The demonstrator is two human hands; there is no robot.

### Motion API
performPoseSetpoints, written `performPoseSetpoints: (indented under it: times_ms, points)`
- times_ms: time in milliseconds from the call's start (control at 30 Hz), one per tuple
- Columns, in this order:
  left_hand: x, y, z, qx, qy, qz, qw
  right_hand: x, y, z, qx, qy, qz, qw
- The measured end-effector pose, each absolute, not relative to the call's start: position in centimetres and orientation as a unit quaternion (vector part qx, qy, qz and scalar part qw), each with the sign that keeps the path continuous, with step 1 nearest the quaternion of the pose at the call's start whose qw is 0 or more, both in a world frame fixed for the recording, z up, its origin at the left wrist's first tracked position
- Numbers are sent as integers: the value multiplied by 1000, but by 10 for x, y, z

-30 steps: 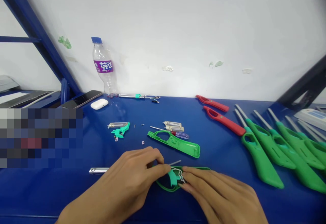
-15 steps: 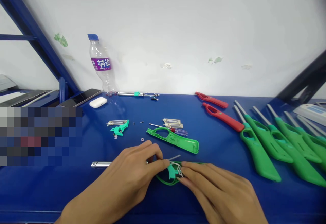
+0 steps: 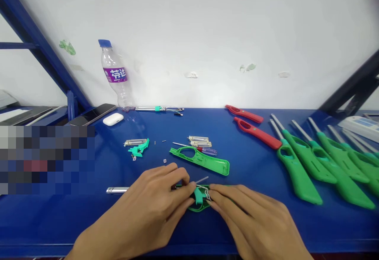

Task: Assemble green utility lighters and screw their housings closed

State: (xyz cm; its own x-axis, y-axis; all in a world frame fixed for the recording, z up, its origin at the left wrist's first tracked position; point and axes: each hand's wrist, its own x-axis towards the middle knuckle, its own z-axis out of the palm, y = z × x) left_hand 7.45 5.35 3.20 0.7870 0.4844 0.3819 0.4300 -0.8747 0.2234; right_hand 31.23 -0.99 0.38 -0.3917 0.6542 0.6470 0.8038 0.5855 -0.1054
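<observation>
My left hand (image 3: 154,202) and my right hand (image 3: 251,216) meet over a green lighter shell half (image 3: 199,208) lying on the blue table (image 3: 251,165). Both pinch at a teal trigger piece (image 3: 198,197) with thin white wires (image 3: 205,194) seated in that shell. A silver metal tube (image 3: 117,190) sticks out to the left from under my left hand. The other green shell half (image 3: 203,160) lies just beyond, open side up.
Several green long-nosed lighters (image 3: 310,161) and two red ones (image 3: 254,131) lie at the right. Small parts (image 3: 137,146), a screwdriver (image 3: 204,149), a bottle (image 3: 115,74), an earbud case (image 3: 113,118) and a phone (image 3: 94,114) sit further back.
Both hands stay pinched on the trigger piece in the shell. The view has tipped slightly, so everything sits a little higher and nearer in the picture.
</observation>
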Motion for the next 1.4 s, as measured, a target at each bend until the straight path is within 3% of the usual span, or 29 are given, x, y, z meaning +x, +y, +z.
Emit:
performPoseSetpoints:
  times_ms: [500, 1033, 1233, 1400]
  points:
    - [72, 61, 24, 948, 221, 227, 35, 314, -12, 6, -454, -800, -72, 386]
    - [72, 62, 22, 951, 221, 214, 19, 315, -12, 2, -441, -829, -75, 334]
    - [55, 59, 24, 933, 310, 181, 40, 323, -13, 1, -441, -821, -150, 331]
    - [24, 57, 24, 921, 360, 145, 40, 320, -8, 5, -463, -830, -170, 259]
